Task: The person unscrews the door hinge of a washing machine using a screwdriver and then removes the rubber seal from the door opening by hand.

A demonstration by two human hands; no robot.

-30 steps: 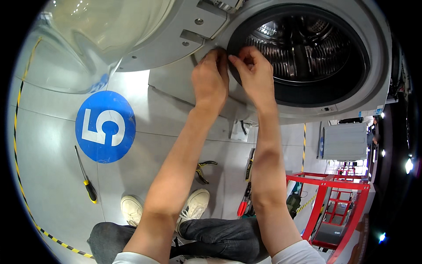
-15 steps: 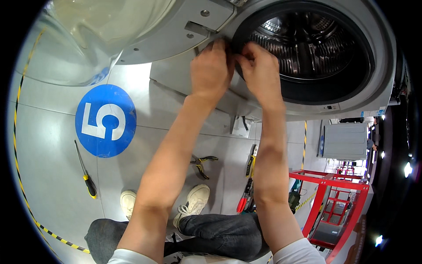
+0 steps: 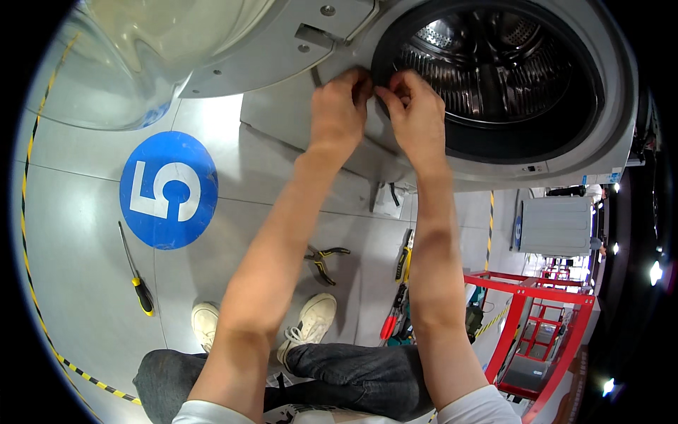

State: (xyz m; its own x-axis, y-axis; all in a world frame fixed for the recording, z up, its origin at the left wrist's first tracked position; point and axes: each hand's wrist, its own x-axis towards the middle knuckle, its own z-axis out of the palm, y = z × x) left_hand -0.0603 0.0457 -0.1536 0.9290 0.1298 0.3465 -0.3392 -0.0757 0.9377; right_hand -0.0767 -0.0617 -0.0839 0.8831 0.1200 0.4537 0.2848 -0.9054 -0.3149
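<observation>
A front-loading washing machine (image 3: 572, 166) has its round door (image 3: 261, 74) swung out to the left. Around the drum (image 3: 487, 78) runs a black rubber door seal (image 3: 480, 145). At the left edge of this seal, my left hand (image 3: 337, 109) is closed, its fingertips bent against the rim; what they pinch is hidden. My right hand (image 3: 417, 116) is closed beside it, thumb and fingers pinching the seal's lip. The two hands' fingertips almost meet there.
On the grey floor lie a screwdriver (image 3: 135, 272), yellow-and-black pliers (image 3: 323, 261), another pair of pliers (image 3: 405, 258) and a red-handled tool (image 3: 390, 321). A blue round floor marker (image 3: 169, 230) is at left. Right stand a red metal frame (image 3: 515, 339) and a grey appliance (image 3: 556, 226).
My left hand's fingers have shifted slightly along the rim, opening a small gap between the hands. My right hand stays at the seal. The whole view has moved a little.
</observation>
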